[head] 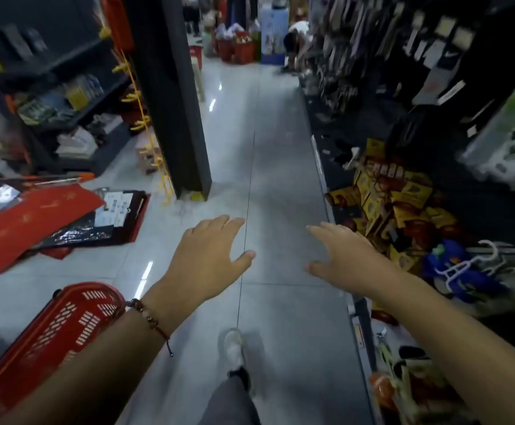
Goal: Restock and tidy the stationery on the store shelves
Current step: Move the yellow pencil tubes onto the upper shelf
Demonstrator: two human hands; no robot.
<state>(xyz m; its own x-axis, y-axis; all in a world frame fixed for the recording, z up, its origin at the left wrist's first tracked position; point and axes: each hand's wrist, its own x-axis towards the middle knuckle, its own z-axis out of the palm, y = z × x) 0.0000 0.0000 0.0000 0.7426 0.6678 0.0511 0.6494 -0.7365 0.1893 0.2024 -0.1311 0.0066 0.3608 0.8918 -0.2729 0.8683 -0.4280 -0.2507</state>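
Note:
I look down a store aisle with both arms stretched out in front of me. My left hand [207,253] is held flat over the tiled floor, fingers straight, holding nothing; a beaded bracelet sits on its wrist. My right hand [342,256] is also flat and empty, just left of the low shelf edge. Stationery shelves [75,96] with notebooks and paper packs stand at the left. On the right, a low shelf [388,197] carries a heap of yellow and red packets. A red shopping basket [53,329] lies tipped on the floor at lower left.
Red paper sheets and black folders [44,219] are spread on the floor at left. A dark pillar [170,96] with a yellow hook rack stands beside them. Hanging goods fill the right wall. Far down the aisle a person [296,44] bends over red crates. My shoe [234,351] steps forward.

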